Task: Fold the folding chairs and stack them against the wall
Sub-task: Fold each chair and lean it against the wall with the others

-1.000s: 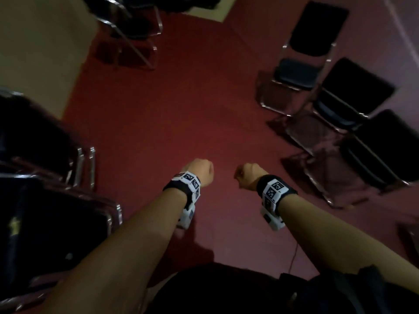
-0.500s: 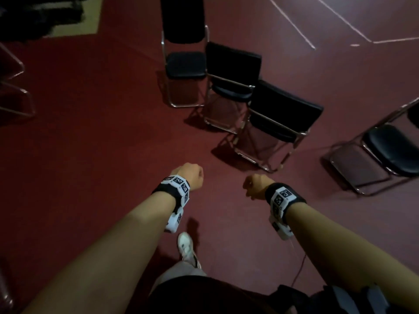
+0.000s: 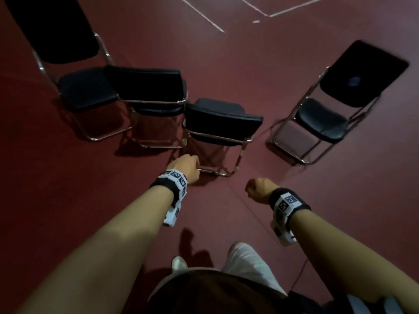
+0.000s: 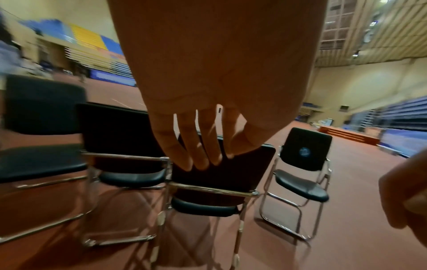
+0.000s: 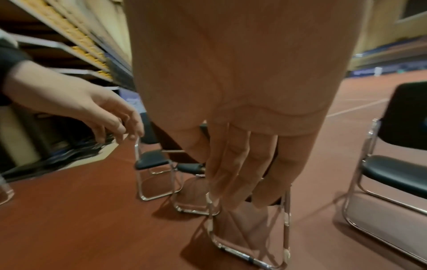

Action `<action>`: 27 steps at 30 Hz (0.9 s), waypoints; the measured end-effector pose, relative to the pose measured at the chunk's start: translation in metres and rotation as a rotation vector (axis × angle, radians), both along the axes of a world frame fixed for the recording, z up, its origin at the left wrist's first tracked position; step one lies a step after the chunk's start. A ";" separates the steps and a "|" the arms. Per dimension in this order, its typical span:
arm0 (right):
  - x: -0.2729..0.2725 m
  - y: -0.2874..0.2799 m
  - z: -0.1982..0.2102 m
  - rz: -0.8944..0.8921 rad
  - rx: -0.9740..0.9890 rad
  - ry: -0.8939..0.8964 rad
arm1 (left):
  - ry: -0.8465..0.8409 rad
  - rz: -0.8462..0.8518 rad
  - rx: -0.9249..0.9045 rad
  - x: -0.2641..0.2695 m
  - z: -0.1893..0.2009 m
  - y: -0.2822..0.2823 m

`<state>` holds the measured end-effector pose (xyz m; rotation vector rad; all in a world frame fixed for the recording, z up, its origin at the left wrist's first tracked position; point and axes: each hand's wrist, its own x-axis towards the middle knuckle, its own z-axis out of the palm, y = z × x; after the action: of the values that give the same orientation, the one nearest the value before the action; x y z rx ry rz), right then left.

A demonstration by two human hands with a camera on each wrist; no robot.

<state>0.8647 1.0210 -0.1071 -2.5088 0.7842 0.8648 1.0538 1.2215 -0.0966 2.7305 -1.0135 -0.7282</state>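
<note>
Several unfolded black folding chairs with chrome frames stand on the red floor. The nearest chair [image 3: 223, 123] [image 4: 242, 169] is straight ahead with its back toward me. A second chair [image 3: 149, 87] and a third chair [image 3: 77, 87] stand to its left, and another chair [image 3: 340, 100] [image 5: 397, 169] stands apart on the right. My left hand [image 3: 184, 166] [image 4: 203, 148] hangs just short of the nearest chair's backrest, fingers loose and holding nothing. My right hand [image 3: 258, 189] [image 5: 242, 164] hovers lower right of it, fingers relaxed and empty.
White court lines [image 3: 199, 13] cross the red floor beyond the chairs. My pale trouser leg [image 3: 249, 261] and white shoe [image 3: 179, 262] are below the hands. A blurred dark pile [image 5: 57, 151] lies by the wall at the left of the right wrist view. Open floor separates the nearest chair from the right one.
The view has swung right and closed in on the row of chairs, which now looms larger. Both hands have travelled forward toward the nearest chair, the left one leading.
</note>
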 end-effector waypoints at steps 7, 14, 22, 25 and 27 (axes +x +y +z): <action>0.095 -0.093 -0.030 0.028 0.014 -0.013 | -0.299 -0.073 -0.055 0.093 -0.029 -0.112; 0.211 -0.190 -0.035 0.043 0.091 -0.084 | -0.188 -0.073 0.182 0.173 -0.045 -0.206; 0.292 -0.232 -0.034 0.052 0.071 -0.040 | -0.081 -0.088 0.288 0.232 -0.081 -0.241; 0.321 -0.264 -0.021 0.048 -0.004 -0.038 | -0.177 -0.149 0.198 0.275 -0.083 -0.269; 0.368 -0.299 -0.014 0.002 -0.024 -0.081 | -0.152 -0.143 0.130 0.324 -0.075 -0.302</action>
<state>1.2323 0.7219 -0.1208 -2.5485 0.7702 0.7529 1.3777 0.9197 -0.1720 2.8848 -1.2460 -0.6361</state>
